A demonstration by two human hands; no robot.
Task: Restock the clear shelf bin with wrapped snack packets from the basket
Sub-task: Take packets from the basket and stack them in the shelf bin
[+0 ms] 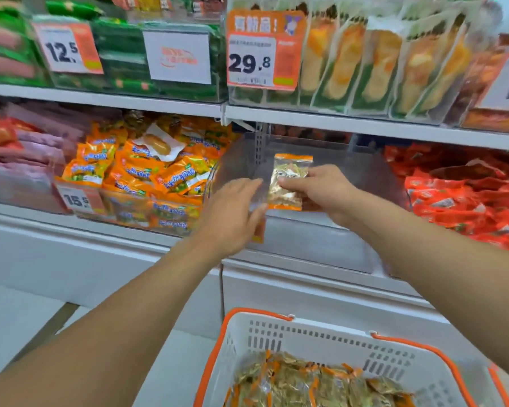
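Note:
The clear shelf bin (329, 230) stands on the lower shelf between two full bins and looks nearly bare inside. My right hand (321, 190) pinches a wrapped snack packet (290, 180), gold with orange ends, over the bin's front wall. My left hand (232, 212) reaches toward the bin's left front corner with fingers stretched, touching or just short of the clear wall. Below, a white basket with orange handles (312, 336) holds several packets (306, 386) of the same kind.
An orange-packet bin (147, 177) sits to the left of the clear bin, a red-packet bin (465, 195) to the right. The upper shelf edge (365, 124) overhangs the bin, with price tags 29.8 (262, 51) and 12.5 above.

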